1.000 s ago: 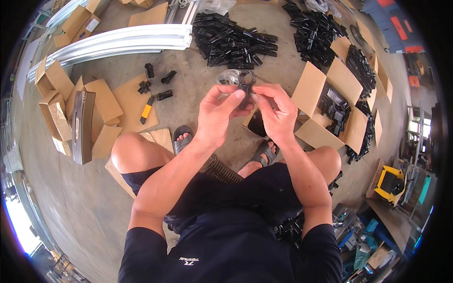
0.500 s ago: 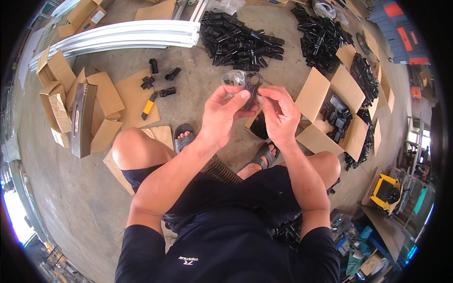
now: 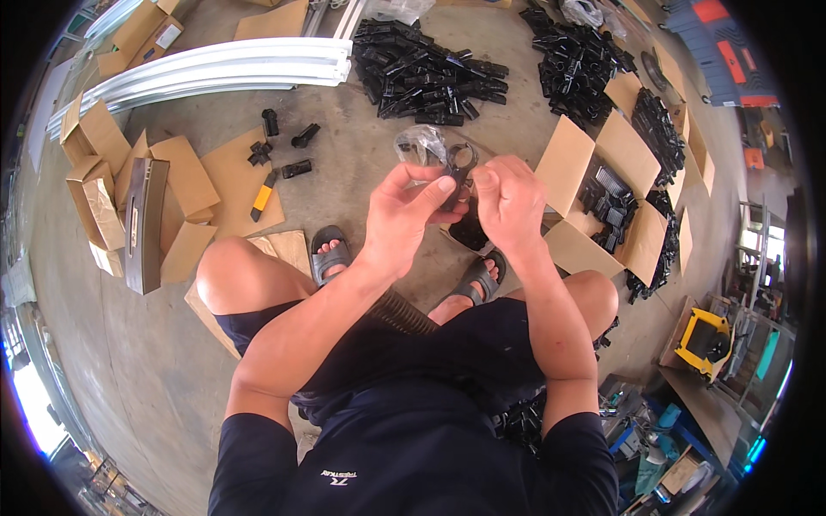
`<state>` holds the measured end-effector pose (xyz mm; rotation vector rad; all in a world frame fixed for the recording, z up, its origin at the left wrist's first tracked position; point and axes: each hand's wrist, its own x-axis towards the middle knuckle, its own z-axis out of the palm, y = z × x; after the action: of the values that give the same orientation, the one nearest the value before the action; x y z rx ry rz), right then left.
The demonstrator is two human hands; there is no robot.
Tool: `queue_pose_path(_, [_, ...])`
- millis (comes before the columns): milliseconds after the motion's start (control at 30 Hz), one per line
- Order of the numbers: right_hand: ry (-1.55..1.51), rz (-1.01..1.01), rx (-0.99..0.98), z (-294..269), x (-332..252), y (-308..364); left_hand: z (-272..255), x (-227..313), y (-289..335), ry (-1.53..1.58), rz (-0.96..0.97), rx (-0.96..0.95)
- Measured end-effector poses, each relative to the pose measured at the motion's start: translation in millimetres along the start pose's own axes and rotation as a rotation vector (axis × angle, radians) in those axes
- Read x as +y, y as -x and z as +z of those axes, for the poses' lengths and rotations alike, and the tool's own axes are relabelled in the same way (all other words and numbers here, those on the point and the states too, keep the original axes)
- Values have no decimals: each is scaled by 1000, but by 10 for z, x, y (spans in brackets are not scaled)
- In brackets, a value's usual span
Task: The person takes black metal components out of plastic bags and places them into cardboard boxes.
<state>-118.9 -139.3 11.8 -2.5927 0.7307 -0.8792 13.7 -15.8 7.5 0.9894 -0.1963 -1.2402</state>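
My left hand (image 3: 397,213) is closed around a black ring-shaped pipe fitting (image 3: 463,158), thumb on its side and the open ring pointing away from me. Beside it on the right, my right hand (image 3: 513,202) is closed in a pinch close against the fitting; whatever is between its fingertips is hidden. Beyond the left fingers sits a clear plastic bag (image 3: 419,141). Below the hands, between my feet, a container of dark parts (image 3: 469,229) is partly covered by the right hand.
Heaps of black fittings (image 3: 422,77) lie ahead, with another pile (image 3: 572,64) farther right. An open cardboard box (image 3: 561,163) of parts stands right. Left are loose fittings (image 3: 297,168), a yellow-and-black cutter (image 3: 262,202), flattened cardboard (image 3: 185,176) and white metal profiles (image 3: 224,64).
My right hand has turned and its fingers have curled in more tightly beside the fitting. The left hand keeps its hold. The whole view has shifted slightly.
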Motion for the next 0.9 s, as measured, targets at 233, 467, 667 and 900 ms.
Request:
queue_pose_path(233, [-297,106,-71,-23,-207,-12,-69,-67,-38,62,93,9])
queue_pose_path(467, [-104,12,-90,-67,-153,-41,-62,-113,-78,126,37,-24])
queue_pose_path(667, [-135,69,-102,32,-167,36,-70,-117,-65,62,53,-46])
queue_pose_path(900, [-165,32,-103,-52,-188,-42,-51,-117,-77,105,98,-8])
